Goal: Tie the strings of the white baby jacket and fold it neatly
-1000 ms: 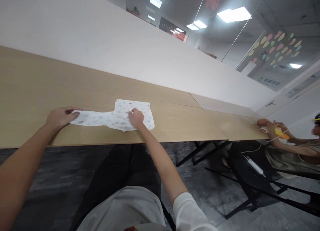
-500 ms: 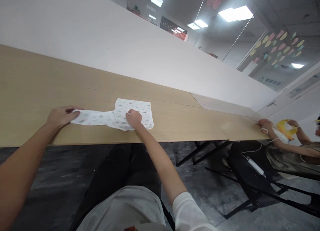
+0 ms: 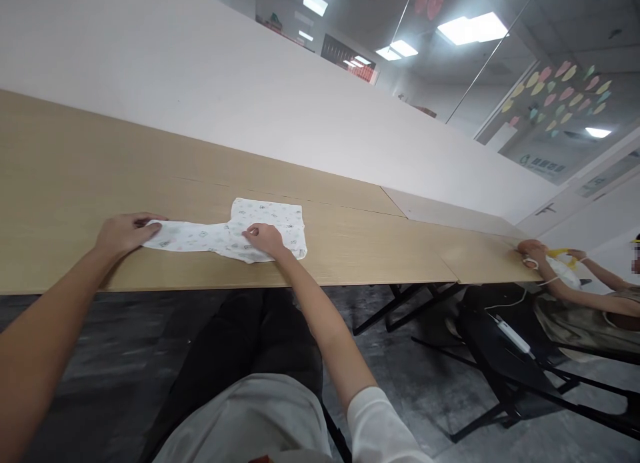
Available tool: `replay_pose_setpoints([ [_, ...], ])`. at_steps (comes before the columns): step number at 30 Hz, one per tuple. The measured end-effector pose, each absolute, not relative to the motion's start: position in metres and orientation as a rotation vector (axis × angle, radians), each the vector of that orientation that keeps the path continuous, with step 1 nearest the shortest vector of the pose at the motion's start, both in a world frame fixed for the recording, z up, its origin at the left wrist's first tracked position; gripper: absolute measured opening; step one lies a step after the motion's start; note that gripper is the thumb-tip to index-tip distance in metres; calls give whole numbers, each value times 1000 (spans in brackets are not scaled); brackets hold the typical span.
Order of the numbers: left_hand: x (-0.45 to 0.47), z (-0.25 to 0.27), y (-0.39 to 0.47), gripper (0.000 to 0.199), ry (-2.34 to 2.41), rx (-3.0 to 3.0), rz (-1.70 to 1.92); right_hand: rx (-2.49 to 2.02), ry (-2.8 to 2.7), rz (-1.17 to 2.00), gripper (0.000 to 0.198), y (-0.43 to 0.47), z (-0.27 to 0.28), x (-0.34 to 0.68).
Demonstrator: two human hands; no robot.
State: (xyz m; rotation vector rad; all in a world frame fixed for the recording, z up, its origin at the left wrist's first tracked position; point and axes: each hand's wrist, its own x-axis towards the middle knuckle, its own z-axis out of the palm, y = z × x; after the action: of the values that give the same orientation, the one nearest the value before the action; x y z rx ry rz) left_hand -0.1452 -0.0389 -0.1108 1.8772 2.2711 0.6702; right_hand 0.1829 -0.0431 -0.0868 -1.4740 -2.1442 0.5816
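Note:
A small white printed baby garment (image 3: 270, 213) lies flat on the wooden table (image 3: 360, 243), a long narrow part stretching left from its wider, folded-looking body. My left hand (image 3: 125, 235) is closed at the far left end of that narrow part, thumb over the cloth and fingers behind it. On the wider body rests my right hand (image 3: 265, 239), its fingers curled and thumb and fingertips close together. Whatever may be between those fingertips is too small to make out. The cloth beneath the right palm is hidden.
A white wall (image 3: 250, 116) with glass above it runs along the table's back. To the right, another person's hands (image 3: 536, 251) handle a doll-like thing and something yellow. A black folding chair (image 3: 493, 336) bears a white power strip (image 3: 514, 336).
My right hand has slid slightly left over the garment, and its fingers are curled differently. My left hand and the cloth stay put. The other person's yellow thing has lowered.

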Motion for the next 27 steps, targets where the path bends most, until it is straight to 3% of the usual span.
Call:
replay_pose_setpoints([
  [3, -145, -110, -40, 55, 2260, 1866, 693, -1364, -2075, 602, 23, -37, -80, 201],
  [8, -143, -106, -42, 59, 2264, 1861, 618, -1579, -2054, 288, 30, -30, -69, 255],
  [19, -139, -104, -47, 56, 2178, 1736, 784, -1700, -2328, -77, 37, -35, -97, 283],
  [24, -119, -62, -39, 63, 1947, 1426, 1086, -1643, -2403, -183, 33, -37, -76, 272],
  [27, -87, -24, -28, 65, 1746, 1425, 1172, -1593, -2292, -7, 30, -38, -60, 254],
])
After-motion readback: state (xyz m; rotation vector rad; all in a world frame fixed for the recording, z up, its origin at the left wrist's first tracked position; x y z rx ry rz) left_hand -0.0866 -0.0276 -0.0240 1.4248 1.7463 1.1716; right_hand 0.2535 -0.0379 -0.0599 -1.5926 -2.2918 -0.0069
